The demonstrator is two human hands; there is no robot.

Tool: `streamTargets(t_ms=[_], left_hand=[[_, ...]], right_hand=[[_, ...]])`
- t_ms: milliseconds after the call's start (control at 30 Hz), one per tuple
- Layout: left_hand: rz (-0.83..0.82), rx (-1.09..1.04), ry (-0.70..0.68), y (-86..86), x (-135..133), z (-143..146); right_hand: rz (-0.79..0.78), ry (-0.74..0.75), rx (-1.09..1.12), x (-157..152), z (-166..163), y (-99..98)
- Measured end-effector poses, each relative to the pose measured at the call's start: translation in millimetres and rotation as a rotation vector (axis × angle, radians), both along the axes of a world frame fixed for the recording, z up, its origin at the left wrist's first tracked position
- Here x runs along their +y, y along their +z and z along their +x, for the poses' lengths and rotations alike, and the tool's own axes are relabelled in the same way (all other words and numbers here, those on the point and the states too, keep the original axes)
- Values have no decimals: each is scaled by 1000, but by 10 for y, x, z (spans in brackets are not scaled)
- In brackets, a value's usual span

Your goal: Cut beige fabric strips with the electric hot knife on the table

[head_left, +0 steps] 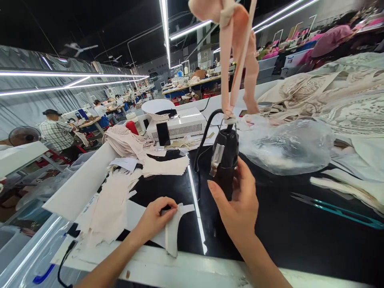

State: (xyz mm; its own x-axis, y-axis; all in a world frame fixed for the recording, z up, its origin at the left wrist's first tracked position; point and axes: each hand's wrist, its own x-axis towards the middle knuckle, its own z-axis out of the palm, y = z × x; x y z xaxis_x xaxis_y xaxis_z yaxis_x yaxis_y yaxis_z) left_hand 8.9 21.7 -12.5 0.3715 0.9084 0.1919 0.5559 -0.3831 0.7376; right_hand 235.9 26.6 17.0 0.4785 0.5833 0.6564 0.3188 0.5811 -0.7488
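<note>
My left hand (157, 220) is closed in a pinch on the top of a small cream fabric piece (173, 234), whose lower end hangs over the table's front edge. My right hand (240, 200) is around the lower part of a black corded power tool (225, 164), thumb on the near side and fingers partly hidden behind it. A metal clip-like part shows on the tool's side. Knotted peach fabric strips (231, 60) suspend it from above. Left of my left hand lies a stack of cream cut pieces (109, 208).
Teal-handled thread snips (339, 210) lie at right on the black tabletop (279, 228). Behind them are a clear plastic bag (291, 148) and heaped lace fabric (354, 96). A phone (163, 134) leans on a white box (186, 124). The tool's cord loops nearby.
</note>
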Motion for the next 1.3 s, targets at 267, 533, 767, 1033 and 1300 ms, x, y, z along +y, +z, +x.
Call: streamTargets(t_ms=[267, 533, 767, 1033, 1300], left_hand=[[11, -102, -40, -7, 53, 46], [4, -147, -110, -58, 80, 46], [20, -123, -145, -89, 96, 46], [62, -86, -204, -146, 143, 43], [83, 7, -261, -135, 214, -5]], right_hand=[[112, -316, 130, -475, 122, -329], [-407, -298, -361, -944, 430, -667], [-469, -381, -467, -872, 396, -680], [-459, -442, -523, -864, 344, -629], [-511, -460, -516, -842, 232, -691]])
